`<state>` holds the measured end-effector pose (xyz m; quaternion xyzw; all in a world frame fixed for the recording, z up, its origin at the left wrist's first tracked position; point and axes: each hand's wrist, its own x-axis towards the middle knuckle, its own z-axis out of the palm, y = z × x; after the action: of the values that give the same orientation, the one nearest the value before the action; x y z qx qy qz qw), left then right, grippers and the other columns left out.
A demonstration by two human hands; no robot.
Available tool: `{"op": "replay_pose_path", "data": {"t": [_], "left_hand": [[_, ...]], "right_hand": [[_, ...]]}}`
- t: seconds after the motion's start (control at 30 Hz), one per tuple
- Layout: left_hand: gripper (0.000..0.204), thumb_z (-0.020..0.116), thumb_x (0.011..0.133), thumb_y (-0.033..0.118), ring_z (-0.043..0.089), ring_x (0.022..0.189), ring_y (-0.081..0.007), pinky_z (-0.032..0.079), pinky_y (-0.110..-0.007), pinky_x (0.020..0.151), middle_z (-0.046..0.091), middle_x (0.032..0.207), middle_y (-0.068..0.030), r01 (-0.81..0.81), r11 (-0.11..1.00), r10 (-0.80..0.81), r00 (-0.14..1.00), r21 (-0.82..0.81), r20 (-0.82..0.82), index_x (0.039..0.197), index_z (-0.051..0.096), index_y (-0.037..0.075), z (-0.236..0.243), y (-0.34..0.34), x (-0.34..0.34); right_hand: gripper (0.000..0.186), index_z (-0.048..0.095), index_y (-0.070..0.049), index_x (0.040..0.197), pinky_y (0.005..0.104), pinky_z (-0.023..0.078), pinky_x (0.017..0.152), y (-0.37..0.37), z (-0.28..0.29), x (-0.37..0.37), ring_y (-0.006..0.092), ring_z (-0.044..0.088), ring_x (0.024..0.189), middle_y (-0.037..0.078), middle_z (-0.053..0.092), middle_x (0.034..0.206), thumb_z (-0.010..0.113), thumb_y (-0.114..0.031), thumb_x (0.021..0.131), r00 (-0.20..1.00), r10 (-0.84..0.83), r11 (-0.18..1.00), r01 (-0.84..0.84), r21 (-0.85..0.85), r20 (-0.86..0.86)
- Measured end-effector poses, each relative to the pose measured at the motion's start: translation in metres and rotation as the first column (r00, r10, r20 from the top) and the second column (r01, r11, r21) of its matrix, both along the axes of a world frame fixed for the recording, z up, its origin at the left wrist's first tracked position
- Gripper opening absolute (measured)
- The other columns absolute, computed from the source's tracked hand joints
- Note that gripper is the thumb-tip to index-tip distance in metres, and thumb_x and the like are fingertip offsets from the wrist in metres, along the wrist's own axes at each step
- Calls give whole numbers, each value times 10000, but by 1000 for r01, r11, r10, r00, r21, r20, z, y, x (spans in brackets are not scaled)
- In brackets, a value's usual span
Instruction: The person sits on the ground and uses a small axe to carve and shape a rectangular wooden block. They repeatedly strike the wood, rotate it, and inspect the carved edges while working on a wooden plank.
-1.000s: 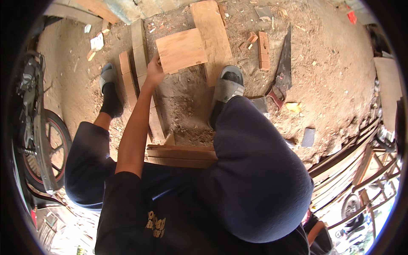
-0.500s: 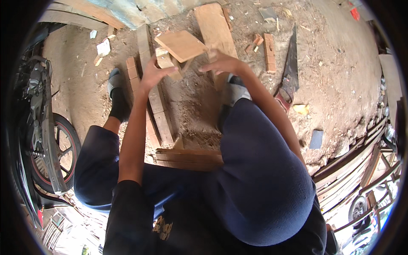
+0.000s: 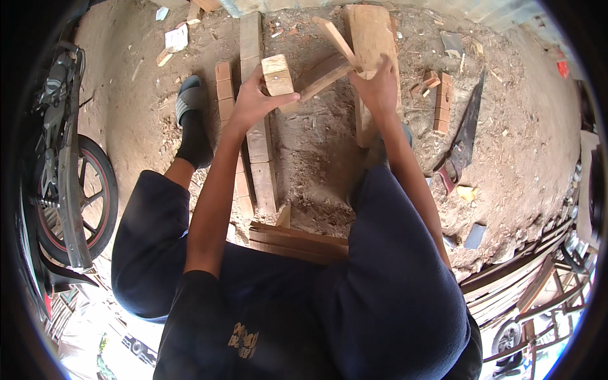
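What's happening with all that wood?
The person's left grip is around a pale wooden block, held above the dirt ground. The right grip is at the near end of a thin wooden strip; it's hard to tell how firmly it holds. Another piece of wood shows between them. Off to the right, a saw lies untouched.

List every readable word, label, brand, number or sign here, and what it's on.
Dark shirt: gold lettering, too blurred and distorted to read.
White scrap on the ground: any marks too small to read.
Wood block in the left hand: no text seen.
Handsaw: none readable.
Nothing legible to quote.
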<state>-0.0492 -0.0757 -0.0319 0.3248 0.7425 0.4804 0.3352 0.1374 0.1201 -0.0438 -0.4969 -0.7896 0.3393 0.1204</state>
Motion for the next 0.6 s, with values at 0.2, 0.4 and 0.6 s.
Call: {"op": "replay_pose_path", "data": {"t": [0.2, 0.4, 0.6], "left_hand": [[870, 939, 631, 391, 657, 966, -200, 524, -341, 876, 696, 1150, -117, 55, 994, -60, 997, -89, -56, 1319, 576, 0, -7, 1, -1], [850, 936, 648, 380, 674, 966, -211, 533, -352, 878, 703, 1150, -118, 18, 994, -12, 998, -109, 55, 1331, 574, 27, -36, -20, -3], [818, 925, 687, 335, 681, 973, -200, 540, -357, 877, 710, 1152, -115, 32, 991, -23, 997, -129, 70, 1349, 556, 31, -38, -17, -6]], "right_hand": [[865, 483, 4, 1408, 478, 453, 1051, 26, -28, -55, 411, 502, 1295, 232, 625, 1250, 751, -526, 780, 957, 195, 954, -236, 186, 214], [706, 629, 5, 1248, 445, 513, 966, 56, -34, -106, 374, 639, 1132, 225, 690, 1152, 718, -485, 748, 967, 245, 968, -240, -68, 65], [515, 670, 6, 1184, 427, 563, 849, 96, -41, -134, 344, 708, 957, 213, 719, 1055, 661, -352, 814, 860, 434, 901, -420, -111, 267]]}}
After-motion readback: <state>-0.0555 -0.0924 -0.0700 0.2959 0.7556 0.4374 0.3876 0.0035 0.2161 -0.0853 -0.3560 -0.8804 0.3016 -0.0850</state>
